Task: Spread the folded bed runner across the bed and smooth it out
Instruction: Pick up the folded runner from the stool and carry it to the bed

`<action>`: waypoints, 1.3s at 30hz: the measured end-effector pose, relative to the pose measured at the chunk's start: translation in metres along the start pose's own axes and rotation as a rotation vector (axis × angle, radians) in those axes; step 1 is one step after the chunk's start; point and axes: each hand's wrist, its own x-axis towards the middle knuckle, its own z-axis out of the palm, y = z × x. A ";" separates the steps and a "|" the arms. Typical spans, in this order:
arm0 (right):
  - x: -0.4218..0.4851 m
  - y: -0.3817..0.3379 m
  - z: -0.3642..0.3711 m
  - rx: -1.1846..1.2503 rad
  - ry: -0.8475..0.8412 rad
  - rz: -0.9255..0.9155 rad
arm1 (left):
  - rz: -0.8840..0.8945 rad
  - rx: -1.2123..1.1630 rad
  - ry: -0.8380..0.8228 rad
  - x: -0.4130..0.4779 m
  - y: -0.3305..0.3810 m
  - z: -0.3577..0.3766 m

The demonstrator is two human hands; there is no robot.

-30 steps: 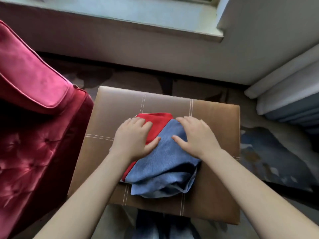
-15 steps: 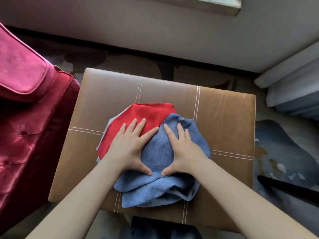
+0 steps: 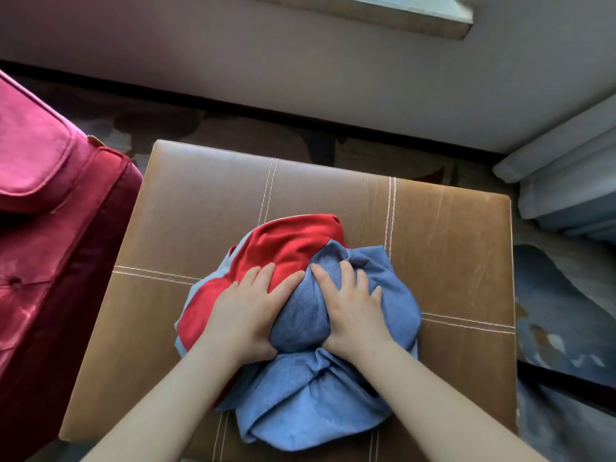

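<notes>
A bunched blue cloth (image 3: pixel 310 405) with a red cloth (image 3: pixel 283 241) folded into it lies on a brown leather ottoman (image 3: pixel 450 248). My left hand (image 3: pixel 246 311) presses on the seam of red and blue, fingers curling into the fabric. My right hand (image 3: pixel 353 308) is on the blue part just beside it, fingers digging in and gathering folds. Both thumbs point toward each other across a blue bulge. The cloth under the palms is hidden.
A red velvet armchair (image 3: pixel 50 228) stands close on the left of the ottoman. A pale wall with a window sill (image 3: pixel 383 18) runs along the back. Grey curtain folds (image 3: pixel 566 168) hang at the right. Patterned carpet (image 3: pixel 563 311) surrounds the ottoman.
The hands went from flat on the cloth to clenching it, bunching the blue fabric between them. The bundle has become rounder and more crumpled; the view has moved closer.
</notes>
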 end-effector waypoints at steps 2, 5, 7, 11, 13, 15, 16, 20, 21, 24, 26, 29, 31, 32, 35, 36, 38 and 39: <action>0.003 0.005 0.001 -0.028 0.087 -0.026 | 0.010 -0.023 0.062 0.000 0.001 0.001; 0.007 0.009 0.004 -0.038 0.194 -0.037 | -0.012 -0.099 0.127 -0.002 0.006 0.003; 0.007 0.008 0.003 -0.053 0.225 -0.058 | -0.030 -0.120 0.183 -0.004 0.010 0.003; 0.002 0.004 -0.004 -0.044 0.215 -0.120 | -0.056 -0.107 0.253 -0.008 0.018 0.006; -0.002 0.005 -0.006 -0.054 0.213 -0.116 | -0.061 -0.081 0.279 -0.009 0.022 0.008; -0.006 0.006 -0.011 -0.037 0.194 -0.122 | -0.063 -0.060 0.293 -0.012 0.024 0.008; -0.008 0.007 -0.016 -0.022 0.176 -0.129 | -0.065 -0.057 0.298 -0.014 0.025 0.006; -0.016 0.007 -0.035 0.021 0.190 -0.140 | -0.062 -0.042 0.313 -0.017 0.025 -0.010; -0.018 0.005 -0.043 0.017 0.192 -0.146 | -0.061 -0.039 0.316 -0.019 0.025 -0.016; -0.025 0.000 -0.072 0.012 0.211 -0.172 | -0.074 -0.023 0.316 -0.023 0.025 -0.045; -0.029 -0.004 -0.096 0.011 0.239 -0.187 | -0.073 -0.006 0.341 -0.028 0.024 -0.069; -0.038 -0.012 -0.135 0.001 0.278 -0.201 | -0.052 0.016 0.387 -0.037 0.023 -0.107; -0.047 -0.018 -0.162 0.005 0.301 -0.219 | -0.049 0.041 0.417 -0.046 0.023 -0.133; -0.051 -0.021 -0.176 0.009 0.316 -0.229 | -0.049 0.054 0.437 -0.051 0.023 -0.147; -0.065 -0.031 -0.216 -0.005 0.372 -0.241 | -0.053 0.066 0.499 -0.069 0.028 -0.188; -0.070 -0.034 -0.228 -0.014 0.392 -0.247 | -0.058 0.065 0.514 -0.076 0.030 -0.202; -0.080 -0.041 -0.253 -0.021 0.424 -0.263 | -0.067 0.068 0.542 -0.090 0.032 -0.228; -0.085 -0.045 -0.265 -0.023 0.437 -0.271 | -0.066 0.070 0.561 -0.097 0.033 -0.240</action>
